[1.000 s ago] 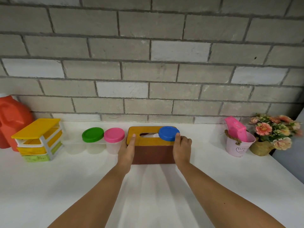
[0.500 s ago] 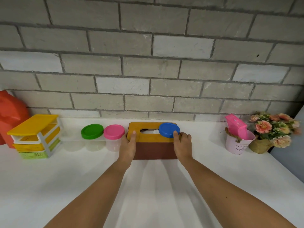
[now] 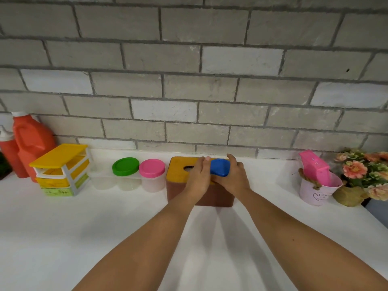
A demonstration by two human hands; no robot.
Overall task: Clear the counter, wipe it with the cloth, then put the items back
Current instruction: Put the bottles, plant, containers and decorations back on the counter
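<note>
At the back edge of the counter [image 3: 105, 238], near its middle, a brown tissue box [image 3: 178, 171] with a yellow top stands against the brick wall, and a blue lid [image 3: 220, 168] shows at its right rear; whether the lid caps a tub hidden behind the box cannot be told. The left hand [image 3: 199, 178] lies against the lid's left side with its fingers [image 3: 204, 162] close together and nearly straight. The right hand [image 3: 236, 177] holds the lid from the right, its fingers [image 3: 232, 159] curled over the far rim. Along the same back edge, to the left, stand a pink-lidded tub [image 3: 152, 175], a green-lidded tub [image 3: 125, 166], a yellow drawer unit [image 3: 60, 171] and an orange jug [image 3: 31, 141]; toward the right corner stand a pink pail [image 3: 315, 192] and a pot of flowers [image 3: 363, 171]. No cloth is in view. Progress, as a judgement: every item is lined up at the wall, so the stage is either the first removal or the final replacement; the picture does not settle which. Readable writing: the pail shows "FLOR", with a smaller line below that is illegible. No label on the jug can be read.
</note>
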